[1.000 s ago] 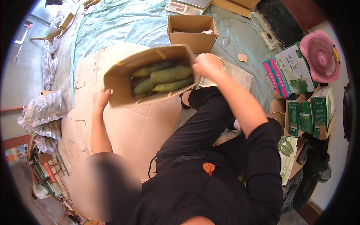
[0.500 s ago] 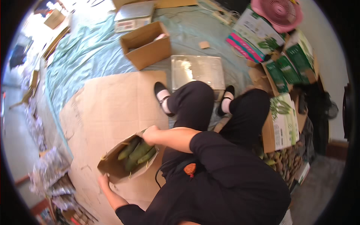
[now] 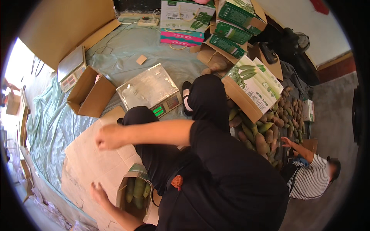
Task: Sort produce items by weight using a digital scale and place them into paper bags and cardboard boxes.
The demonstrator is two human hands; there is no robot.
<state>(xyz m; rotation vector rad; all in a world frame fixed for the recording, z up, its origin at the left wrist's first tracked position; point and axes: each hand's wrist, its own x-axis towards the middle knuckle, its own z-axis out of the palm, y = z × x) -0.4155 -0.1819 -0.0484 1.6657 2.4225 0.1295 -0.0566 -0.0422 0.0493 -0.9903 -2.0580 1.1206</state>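
Several long green radishes [image 3: 138, 192] lie in an open carton [image 3: 138, 168] on the cardboard sheet, close to my legs. Beside the carton's left side, my left hand [image 3: 99, 194] is open, its fingers apart and touching nothing. My right hand [image 3: 109, 137] hangs in the air above the cardboard, beyond the carton. Its fingers are curled into a loose fist, slightly blurred, with nothing visible in them. A large heap of soil-stained radishes [image 3: 266, 134] lies to my right.
A scale with a lit green display [image 3: 148, 90] stands ahead, with an open brown box [image 3: 90, 92] and another scale [image 3: 73, 65] left of it. Printed cartons [image 3: 254, 86] stand at the right by the heap. A person in a striped shirt [image 3: 312, 177] reaches towards the heap.
Both my hands have let go of the carton, which now stands upright nearer my legs. My view has swung right, bringing in more of the heap and the other person.
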